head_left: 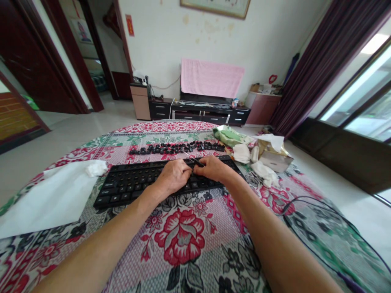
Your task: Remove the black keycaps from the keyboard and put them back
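Observation:
A black computer keyboard (131,181) lies across the patterned tablecloth, slightly tilted in view. My left hand (174,175) rests over its middle with fingers curled in and the fingertips close together; what they hold, if anything, is hidden. From the other side, my right hand (210,167) meets it, closed around a slim black-handled tool (198,162) with a thin metal shaft that points up and to the left. Both hands' fingertips come nearly together at the keys. Beyond the keyboard, several loose black keycaps (177,148) are spread in a long row.
White paper (61,195) with a crumpled tissue (96,168) lies at left. To the right are a green tissue pack (233,136), a gold tissue box (275,156) and used tissues (265,174). A black cable (305,199) loops over the table's right side.

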`<move>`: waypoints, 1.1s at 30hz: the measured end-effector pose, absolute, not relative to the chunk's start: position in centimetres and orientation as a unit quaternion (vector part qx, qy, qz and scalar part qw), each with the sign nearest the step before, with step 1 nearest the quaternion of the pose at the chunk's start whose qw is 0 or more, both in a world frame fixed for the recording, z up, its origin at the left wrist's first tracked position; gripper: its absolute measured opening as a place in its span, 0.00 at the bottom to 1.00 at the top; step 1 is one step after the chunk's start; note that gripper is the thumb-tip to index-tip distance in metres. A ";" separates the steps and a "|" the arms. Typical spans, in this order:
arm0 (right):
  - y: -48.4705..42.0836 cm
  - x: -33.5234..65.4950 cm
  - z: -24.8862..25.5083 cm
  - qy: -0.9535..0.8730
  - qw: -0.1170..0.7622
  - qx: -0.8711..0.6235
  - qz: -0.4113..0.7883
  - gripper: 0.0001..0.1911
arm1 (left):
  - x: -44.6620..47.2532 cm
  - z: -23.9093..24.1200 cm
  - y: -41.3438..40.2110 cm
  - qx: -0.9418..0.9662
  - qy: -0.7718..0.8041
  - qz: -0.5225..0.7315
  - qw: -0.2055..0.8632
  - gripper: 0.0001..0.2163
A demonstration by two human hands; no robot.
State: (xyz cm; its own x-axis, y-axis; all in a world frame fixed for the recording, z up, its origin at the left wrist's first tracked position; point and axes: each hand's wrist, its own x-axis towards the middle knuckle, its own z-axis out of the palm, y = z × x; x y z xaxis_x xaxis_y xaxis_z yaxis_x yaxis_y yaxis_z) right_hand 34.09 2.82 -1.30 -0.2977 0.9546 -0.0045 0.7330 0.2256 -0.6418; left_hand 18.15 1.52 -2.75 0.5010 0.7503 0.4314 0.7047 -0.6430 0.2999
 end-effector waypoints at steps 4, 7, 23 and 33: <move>3.8 35.1 -1.1 -0.639 0.356 -0.570 0.374 0.15 | 16.8 -2.2 1.7 0.839 0.436 0.319 0.058 0.11; 4.5 35.9 -0.7 -0.580 0.460 -0.553 0.383 0.13 | 15.9 -2.2 2.0 0.825 0.460 0.324 0.053 0.11; 2.1 33.9 0.5 -0.674 0.319 -0.468 0.474 0.09 | 15.0 -2.1 2.1 0.866 0.424 0.264 0.030 0.09; 1.9 33.1 0.1 -0.729 0.275 -0.473 0.412 0.09 | 14.8 -2.4 2.4 0.869 0.419 0.260 0.032 0.10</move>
